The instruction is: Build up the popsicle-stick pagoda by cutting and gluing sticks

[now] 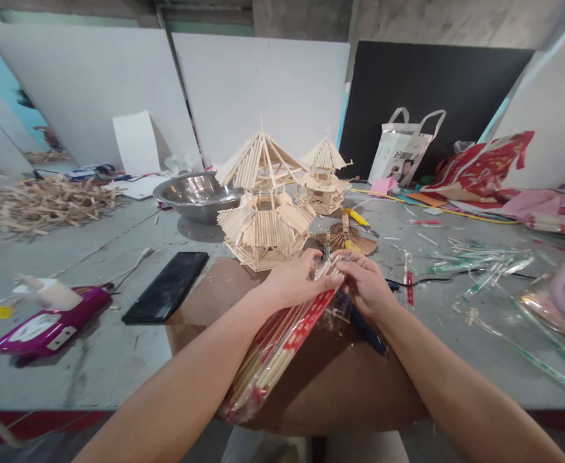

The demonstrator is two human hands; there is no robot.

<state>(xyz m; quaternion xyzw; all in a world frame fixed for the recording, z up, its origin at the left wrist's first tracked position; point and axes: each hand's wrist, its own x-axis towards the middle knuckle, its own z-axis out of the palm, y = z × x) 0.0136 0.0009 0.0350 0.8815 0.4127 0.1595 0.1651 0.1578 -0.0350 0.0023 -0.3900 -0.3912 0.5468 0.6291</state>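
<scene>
A clear plastic pack of wooden chopsticks (286,341) with red printed wrappers slants across the brown cardboard (359,386) in front of me. My left hand (301,280) wraps round the pack near its far end, thumb on top. At that same end, my right hand (364,280) pinches the plastic between thumb and fingers. Just beyond my hands stands a pagoda model (265,225) built of thin sticks, with a smaller stick pagoda (325,177) behind it. A dark blue tool handle (369,328) lies partly hidden beneath my right hand.
Left are a black phone (165,287), a purple glue-gun-like device (53,321), a steel bowl (193,196) and a stick pile (45,202). Torn plastic wrappers (484,263) litter the right side. A white bag (402,151) stands at the back near yellow-handled tools (357,217).
</scene>
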